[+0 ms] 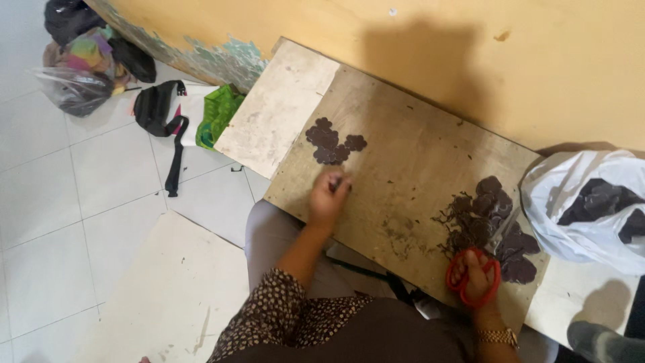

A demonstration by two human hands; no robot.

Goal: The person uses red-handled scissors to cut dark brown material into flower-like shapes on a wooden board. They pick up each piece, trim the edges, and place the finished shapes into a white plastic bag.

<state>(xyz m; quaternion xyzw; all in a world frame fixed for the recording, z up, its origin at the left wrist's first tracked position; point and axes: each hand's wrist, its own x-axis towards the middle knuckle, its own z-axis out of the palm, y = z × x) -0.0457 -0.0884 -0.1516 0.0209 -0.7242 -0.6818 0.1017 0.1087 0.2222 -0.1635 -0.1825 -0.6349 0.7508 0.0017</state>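
At centre frame our left hand [328, 198] pinches a small dark cut piece [338, 181] on the plywood board [410, 168], just below the laid-out dark flower-shaped cutouts [330, 142]. At lower right our right hand [476, 279] grips red-handled scissors [471, 277] beside the uncut dark pieces [494, 222]. We judge the cutouts light, thin and floppy, best lifted by an edge.

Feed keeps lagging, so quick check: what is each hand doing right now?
Left hand: fingers curled, fingertips by the trimmed dark cutouts on the board; whether it pinches one cannot be told.
Right hand: closed on the red scissors.
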